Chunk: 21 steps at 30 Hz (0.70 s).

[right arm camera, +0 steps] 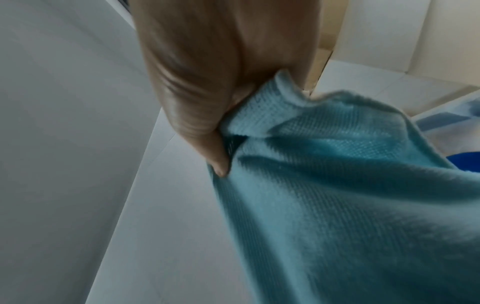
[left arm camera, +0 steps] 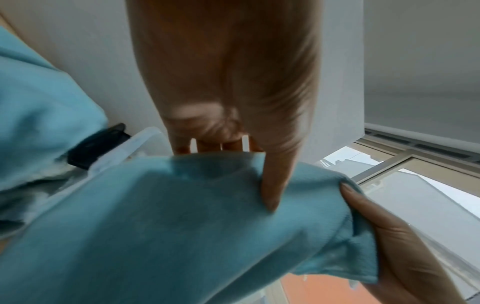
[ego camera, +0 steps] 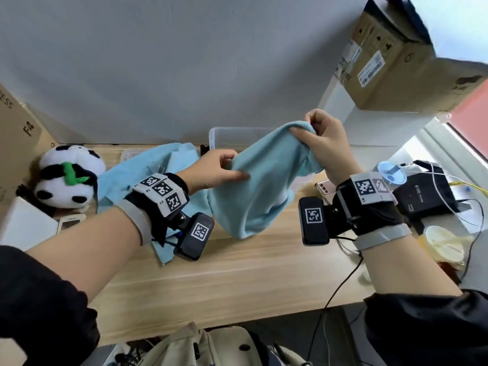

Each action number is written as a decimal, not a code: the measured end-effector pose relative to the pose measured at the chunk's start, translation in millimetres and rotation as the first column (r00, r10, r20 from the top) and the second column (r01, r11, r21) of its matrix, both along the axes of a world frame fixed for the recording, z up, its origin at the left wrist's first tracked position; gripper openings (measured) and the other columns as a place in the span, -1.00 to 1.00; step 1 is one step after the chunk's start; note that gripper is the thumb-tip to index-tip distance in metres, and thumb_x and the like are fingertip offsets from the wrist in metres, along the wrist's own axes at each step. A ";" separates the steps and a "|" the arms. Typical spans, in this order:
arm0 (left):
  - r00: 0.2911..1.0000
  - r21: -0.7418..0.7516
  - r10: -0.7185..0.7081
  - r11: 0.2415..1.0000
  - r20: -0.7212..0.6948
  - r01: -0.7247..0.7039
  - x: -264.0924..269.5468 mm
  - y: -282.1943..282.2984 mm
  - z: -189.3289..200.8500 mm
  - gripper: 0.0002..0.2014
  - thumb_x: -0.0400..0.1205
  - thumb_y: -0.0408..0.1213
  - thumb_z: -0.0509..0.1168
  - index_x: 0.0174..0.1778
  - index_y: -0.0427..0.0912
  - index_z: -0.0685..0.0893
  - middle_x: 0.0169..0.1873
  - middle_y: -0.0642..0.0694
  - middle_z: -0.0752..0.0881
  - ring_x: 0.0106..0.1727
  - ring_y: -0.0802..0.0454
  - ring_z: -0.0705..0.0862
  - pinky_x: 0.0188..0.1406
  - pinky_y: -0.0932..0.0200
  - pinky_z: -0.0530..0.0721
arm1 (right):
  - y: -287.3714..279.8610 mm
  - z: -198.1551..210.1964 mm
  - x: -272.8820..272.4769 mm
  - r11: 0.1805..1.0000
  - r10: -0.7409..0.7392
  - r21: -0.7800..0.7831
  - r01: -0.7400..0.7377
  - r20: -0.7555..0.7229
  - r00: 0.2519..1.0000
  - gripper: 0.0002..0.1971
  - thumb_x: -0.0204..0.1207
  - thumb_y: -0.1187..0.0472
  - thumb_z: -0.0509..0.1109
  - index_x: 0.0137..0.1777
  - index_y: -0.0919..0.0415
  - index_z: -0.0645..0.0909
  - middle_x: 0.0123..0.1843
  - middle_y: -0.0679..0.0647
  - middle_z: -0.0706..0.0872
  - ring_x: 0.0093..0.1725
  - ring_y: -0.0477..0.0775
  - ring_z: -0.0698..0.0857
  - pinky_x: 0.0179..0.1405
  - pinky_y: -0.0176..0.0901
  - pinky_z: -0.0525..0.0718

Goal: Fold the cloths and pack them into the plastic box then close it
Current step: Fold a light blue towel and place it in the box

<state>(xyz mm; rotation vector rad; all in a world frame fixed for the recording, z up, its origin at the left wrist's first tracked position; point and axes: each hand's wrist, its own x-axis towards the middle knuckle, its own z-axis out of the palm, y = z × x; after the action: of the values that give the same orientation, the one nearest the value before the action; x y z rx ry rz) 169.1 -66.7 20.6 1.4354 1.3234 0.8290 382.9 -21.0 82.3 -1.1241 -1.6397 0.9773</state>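
A light-blue cloth is held above the counter, pinched by the right hand and left hand, likely to find edges; plastic box waits far behind.

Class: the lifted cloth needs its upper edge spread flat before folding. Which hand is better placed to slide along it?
Probably the left hand: it holds the cloth mid-edge, while the right hand already pinches the raised corner and can anchor.
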 end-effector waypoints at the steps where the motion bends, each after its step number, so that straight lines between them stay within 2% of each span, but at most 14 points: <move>1: 0.995 0.022 0.089 0.996 -0.031 -0.089 -2.6 -0.6 -5.7 -0.81 0.47 -0.27 0.49 -0.16 -0.28 0.64 -0.24 -0.14 0.70 -0.24 0.10 0.64 -0.25 0.46 0.58 | 1.5 -2.1 4.4 0.998 -0.048 0.026 0.048 -0.008 0.999 -0.69 0.47 0.40 0.41 -0.33 0.07 0.39 -0.41 -0.04 0.39 -0.40 -0.16 0.37 -0.41 -0.38 0.35; 3: 0.963 0.054 0.262 0.964 -0.055 -0.259 -10.5 -1.1 -16.7 -0.81 0.46 -0.27 0.50 -0.30 -0.17 0.59 -0.40 -0.07 0.62 -0.37 0.15 0.54 -0.47 0.55 0.47 | 5.0 -7.8 13.4 0.988 -0.140 0.062 0.140 -0.018 0.990 -0.69 0.46 0.36 0.42 -0.34 0.04 0.38 -0.42 -0.05 0.40 -0.41 -0.17 0.36 -0.41 -0.35 0.34; 5: 0.933 0.067 0.357 0.933 -0.047 -0.354 -17.8 -3.5 -24.6 -0.73 0.45 -0.29 0.51 -0.41 -0.13 0.52 -0.49 -0.03 0.50 -0.49 0.26 0.44 -0.54 0.54 0.37 | 8.6 -13.8 23.1 0.969 -0.234 0.083 0.234 -0.005 0.972 -0.68 0.46 0.33 0.42 -0.35 0.02 0.37 -0.43 -0.07 0.40 -0.47 -0.23 0.35 -0.41 -0.36 0.34; 8: 0.907 0.052 0.421 0.906 0.010 -0.421 -25.3 -8.5 -27.7 -0.70 0.46 -0.36 0.49 -0.43 -0.09 0.47 -0.51 0.01 0.48 -0.61 0.36 0.44 -0.54 0.56 0.37 | 11.2 -24.9 41.5 0.944 -0.314 0.139 0.299 0.099 0.944 -0.68 0.45 0.27 0.44 -0.36 -0.02 0.36 -0.44 -0.10 0.42 -0.47 -0.23 0.35 -0.38 -0.33 0.35; 10: 0.889 0.022 0.446 0.893 0.099 -0.450 -29.7 -8.9 -25.2 -0.70 0.48 -0.39 0.46 -0.39 -0.06 0.47 -0.45 -0.01 0.52 -0.51 0.35 0.49 -0.44 0.48 0.46 | 10.1 -32.3 53.0 0.946 -0.306 0.185 0.266 0.243 0.921 -0.72 0.44 0.22 0.48 -0.33 0.03 0.40 -0.44 -0.11 0.45 -0.45 -0.15 0.37 -0.38 -0.32 0.36; 13: 0.874 -0.052 0.417 0.907 0.249 -0.417 -34.7 -7.2 -16.7 -0.81 0.50 -0.38 0.44 -0.26 -0.05 0.56 -0.28 -0.11 0.65 -0.26 0.10 0.61 -0.21 0.23 0.60 | 7.4 -37.9 67.2 0.952 -0.296 0.205 0.227 0.424 0.856 -0.79 0.42 0.18 0.51 -0.22 0.20 0.50 -0.43 -0.12 0.48 -0.45 -0.14 0.40 -0.43 -0.43 0.37; 15: 0.879 -0.095 0.358 0.933 0.315 -0.346 -34.4 -6.7 -6.7 -0.87 0.47 -0.30 0.45 -0.14 -0.07 0.64 -0.26 -0.05 0.74 -0.26 0.12 0.70 -0.20 0.23 0.69 | 8.2 -39.8 75.0 0.939 -0.341 0.206 0.276 0.455 0.822 -0.78 0.43 0.18 0.49 -0.20 0.21 0.48 -0.43 -0.05 0.47 -0.42 -0.02 0.41 -0.45 -0.31 0.33; 17: 0.881 -0.115 0.312 0.950 0.357 -0.290 -33.2 -4.9 1.4 -0.83 0.39 -0.18 0.45 -0.19 -0.10 0.64 -0.34 -0.05 0.74 -0.39 0.13 0.67 -0.33 0.25 0.67 | 9.8 -40.8 80.4 0.922 -0.388 0.195 0.335 0.461 0.798 -0.80 0.45 0.21 0.46 -0.19 0.19 0.46 -0.39 0.00 0.47 -0.32 0.11 0.44 -0.39 -0.20 0.22; 18: 0.879 -0.115 0.299 0.954 0.372 -0.276 -33.0 -3.4 3.9 -0.83 0.37 -0.16 0.44 -0.26 -0.10 0.60 -0.41 -0.06 0.67 -0.51 0.14 0.57 -0.45 0.29 0.59 | 10.4 -41.1 82.2 0.915 -0.403 0.189 0.357 0.468 0.786 -0.83 0.46 0.23 0.43 -0.17 0.18 0.45 -0.36 0.02 0.50 -0.27 0.12 0.46 -0.37 -0.22 0.21; 20: 0.873 -0.099 0.298 0.954 0.387 -0.282 -32.1 0.8 5.5 -0.84 0.43 -0.24 0.42 -0.33 -0.11 0.55 -0.55 -0.01 0.53 -0.69 0.18 0.38 -0.59 0.35 0.49 | 11.6 -42.6 84.8 0.910 -0.411 0.156 0.384 0.458 0.788 -0.87 0.47 0.26 0.40 -0.12 0.15 0.47 -0.24 0.06 0.60 -0.21 0.10 0.52 -0.36 -0.26 0.26; 21: 0.874 -0.088 0.304 0.952 0.380 -0.293 -31.7 3.9 4.5 -0.83 0.48 -0.29 0.41 -0.34 -0.11 0.54 -0.57 0.01 0.52 -0.70 0.19 0.38 -0.57 0.35 0.52 | 11.7 -42.5 85.2 0.912 -0.406 0.134 0.389 0.434 0.804 -0.87 0.46 0.27 0.40 -0.10 0.13 0.49 -0.19 0.06 0.64 -0.18 0.06 0.55 -0.38 -0.30 0.32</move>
<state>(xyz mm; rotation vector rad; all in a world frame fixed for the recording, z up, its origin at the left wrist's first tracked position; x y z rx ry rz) 137.4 -62.8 25.1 0.9841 1.2519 1.2264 468.1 -9.3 39.8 -1.6821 -1.6623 0.4200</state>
